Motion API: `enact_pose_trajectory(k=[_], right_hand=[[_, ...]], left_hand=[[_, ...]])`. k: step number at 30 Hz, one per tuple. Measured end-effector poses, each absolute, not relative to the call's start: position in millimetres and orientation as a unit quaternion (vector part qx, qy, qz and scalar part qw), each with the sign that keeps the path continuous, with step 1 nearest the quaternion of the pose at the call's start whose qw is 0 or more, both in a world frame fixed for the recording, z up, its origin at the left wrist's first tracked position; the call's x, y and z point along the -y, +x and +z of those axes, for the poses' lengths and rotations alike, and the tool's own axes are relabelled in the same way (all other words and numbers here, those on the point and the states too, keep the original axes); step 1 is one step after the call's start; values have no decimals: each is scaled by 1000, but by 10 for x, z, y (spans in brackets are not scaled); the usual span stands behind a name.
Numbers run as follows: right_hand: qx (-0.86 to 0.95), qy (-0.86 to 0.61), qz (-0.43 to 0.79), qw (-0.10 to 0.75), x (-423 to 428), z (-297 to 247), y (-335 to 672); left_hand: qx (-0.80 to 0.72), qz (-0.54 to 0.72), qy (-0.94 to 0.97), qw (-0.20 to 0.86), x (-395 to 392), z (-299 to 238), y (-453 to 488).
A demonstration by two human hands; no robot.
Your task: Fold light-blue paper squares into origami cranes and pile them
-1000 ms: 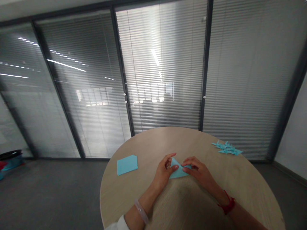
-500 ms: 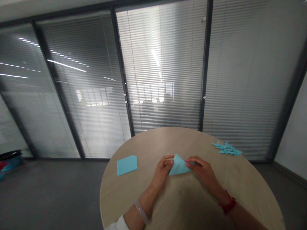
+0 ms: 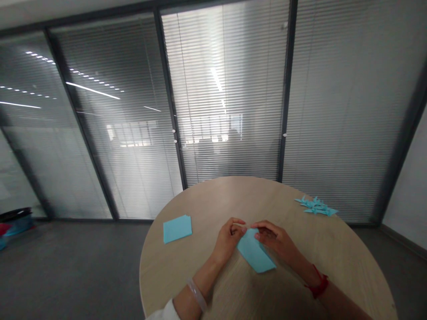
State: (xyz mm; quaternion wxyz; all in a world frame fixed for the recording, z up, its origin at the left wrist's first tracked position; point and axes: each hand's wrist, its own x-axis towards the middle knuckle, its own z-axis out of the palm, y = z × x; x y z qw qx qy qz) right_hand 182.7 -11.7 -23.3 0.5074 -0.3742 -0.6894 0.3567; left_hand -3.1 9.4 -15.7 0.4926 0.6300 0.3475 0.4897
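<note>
A folded sheet of light blue paper (image 3: 255, 252) lies at a slant on the wooden table in front of me, one corner pointing towards me. At its far left corner, my left hand (image 3: 231, 235) pinches the edge between thumb and curled fingers. My right hand (image 3: 271, 235) grips the far right edge, its fingers bent over the top. The fingertips of both hands nearly meet there and hide the paper's far end.
On the left of the round table (image 3: 227, 189) lies a stack of blue paper (image 3: 177, 229). A pile of folded blue paper figures (image 3: 316, 206) rests near the right rim. Blind-covered glass panels (image 3: 230, 89) stand beyond. A dark-rimmed bin (image 3: 16, 221) is on the floor far left.
The folded paper has turned, so its long side now slants down to the right towards me. My right hand has shifted left, closer to my left hand.
</note>
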Motion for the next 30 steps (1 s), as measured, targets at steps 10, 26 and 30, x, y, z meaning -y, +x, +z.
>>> enact_pose_trajectory(k=[10,26,30], right_hand=[[653,-405,340,542,89,-205,1856],[687,-405,344,496,78,-234,1868],[693,-397,376,470,66,-258,1875]], left_hand=[[-371,496,642,451,-20,2,-53],[-367,444,675,461,-19,0,-67],[-344,428,677,491,10,29,-83]])
